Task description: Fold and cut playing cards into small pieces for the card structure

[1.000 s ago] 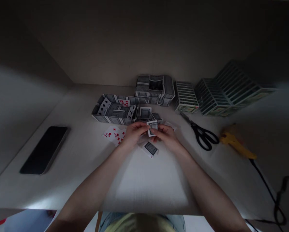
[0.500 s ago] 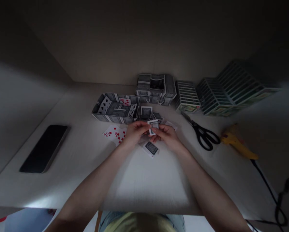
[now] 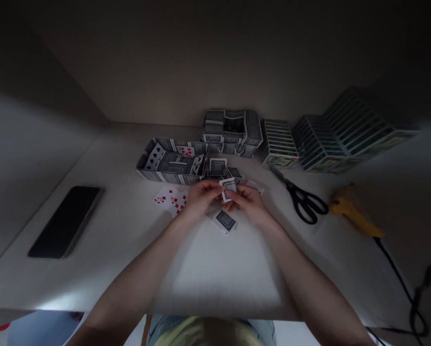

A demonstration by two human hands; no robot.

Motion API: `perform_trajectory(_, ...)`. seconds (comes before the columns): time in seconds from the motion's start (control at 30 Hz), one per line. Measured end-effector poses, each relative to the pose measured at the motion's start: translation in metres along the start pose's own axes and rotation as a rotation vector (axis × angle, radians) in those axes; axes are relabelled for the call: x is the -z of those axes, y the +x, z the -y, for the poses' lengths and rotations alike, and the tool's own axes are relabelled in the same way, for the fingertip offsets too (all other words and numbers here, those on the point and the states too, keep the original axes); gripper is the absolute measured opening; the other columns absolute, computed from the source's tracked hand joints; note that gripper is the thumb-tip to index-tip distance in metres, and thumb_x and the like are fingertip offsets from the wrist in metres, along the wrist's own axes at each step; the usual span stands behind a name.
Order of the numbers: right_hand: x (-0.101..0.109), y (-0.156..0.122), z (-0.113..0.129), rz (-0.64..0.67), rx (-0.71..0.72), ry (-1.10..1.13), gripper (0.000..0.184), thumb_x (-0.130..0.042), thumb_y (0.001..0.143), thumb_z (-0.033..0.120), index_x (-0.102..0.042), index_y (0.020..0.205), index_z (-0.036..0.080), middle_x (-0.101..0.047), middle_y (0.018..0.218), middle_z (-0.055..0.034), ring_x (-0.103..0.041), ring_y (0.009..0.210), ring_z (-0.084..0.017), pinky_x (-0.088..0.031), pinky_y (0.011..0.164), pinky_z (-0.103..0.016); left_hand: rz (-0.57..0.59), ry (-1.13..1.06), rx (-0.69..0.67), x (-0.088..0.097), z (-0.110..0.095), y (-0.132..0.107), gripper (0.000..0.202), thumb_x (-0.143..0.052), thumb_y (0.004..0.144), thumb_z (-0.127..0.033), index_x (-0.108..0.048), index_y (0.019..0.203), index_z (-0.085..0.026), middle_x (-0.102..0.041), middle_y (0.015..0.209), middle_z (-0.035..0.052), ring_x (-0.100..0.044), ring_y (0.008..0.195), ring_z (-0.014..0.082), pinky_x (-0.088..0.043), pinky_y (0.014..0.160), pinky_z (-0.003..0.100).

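Observation:
My left hand [image 3: 200, 198] and my right hand [image 3: 250, 203] meet over the middle of the pale desk [image 3: 215, 274], both pinching one small playing card piece [image 3: 228, 187], back side up. Just below the hands another card piece [image 3: 225, 221] lies face down. Face-up red diamond cards [image 3: 171, 198] lie to the left of my left hand. Behind the hands stands a low open box built of cards [image 3: 174, 163], with a taller card box [image 3: 232, 130] behind it and small card pieces [image 3: 218, 167] between.
A dark phone [image 3: 66, 221] lies at the desk's left. Black scissors [image 3: 301, 197] and a yellow glue gun [image 3: 354, 215] with a black cord [image 3: 406, 293] lie right. Rows of boxed card decks [image 3: 330, 137] stand at the back right against the wall.
The hands shifted very slightly upward with the card piece between them. Nothing else has moved.

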State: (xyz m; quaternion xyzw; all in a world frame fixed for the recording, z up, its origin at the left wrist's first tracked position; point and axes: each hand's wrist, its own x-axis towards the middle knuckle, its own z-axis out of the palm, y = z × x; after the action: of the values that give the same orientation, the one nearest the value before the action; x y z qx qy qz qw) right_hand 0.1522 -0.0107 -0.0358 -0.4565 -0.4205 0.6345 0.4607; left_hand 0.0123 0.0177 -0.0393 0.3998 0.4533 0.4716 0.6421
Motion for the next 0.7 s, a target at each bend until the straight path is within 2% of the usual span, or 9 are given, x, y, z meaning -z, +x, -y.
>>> perform_trajectory(0.53, -0.0023, -0.0007, 0.0008, -0.021, 0.018, -0.029, 0.027, -0.068, 0.064, 0.043, -0.059, 0.071, 0.018, -0.064, 0.058, 0.0005, -0.056, 0.042, -0.012, -0.047, 0.042, -0.025, 0.024, 0.067, -0.039, 0.0003, -0.0026, -0.0035, 0.017, -0.070, 0.057, -0.029, -0.062, 0.062, -0.015, -0.058, 0.057, -0.0015, -0.050, 0.052, 0.0084, -0.039, 0.055, 0.023)
perform_trajectory(0.6, -0.0039, -0.0011, 0.0016, -0.045, 0.025, -0.042, 0.029, -0.067, 0.064, 0.045, -0.059, 0.068, 0.018, -0.063, 0.055, 0.0006, -0.056, 0.041, -0.012, -0.046, 0.041, -0.025, 0.037, 0.107, -0.096, 0.0006, -0.0036, -0.0044, 0.017, -0.069, 0.059, -0.030, -0.061, 0.062, -0.015, -0.058, 0.059, -0.0016, -0.050, 0.054, 0.0086, -0.039, 0.055, 0.023)
perform_trajectory(0.7, -0.0063, -0.0028, 0.0027, -0.076, 0.026, -0.061, 0.034, -0.064, 0.065, 0.052, -0.057, 0.066, 0.019, -0.061, 0.051, 0.0007, -0.054, 0.038, -0.012, -0.043, 0.037, -0.023, 0.039, 0.237, -0.290, 0.0005, -0.0065, -0.0087, 0.014, -0.068, 0.062, -0.028, -0.061, 0.061, -0.016, -0.056, 0.063, -0.0011, -0.050, 0.058, 0.0095, -0.039, 0.056, 0.022)
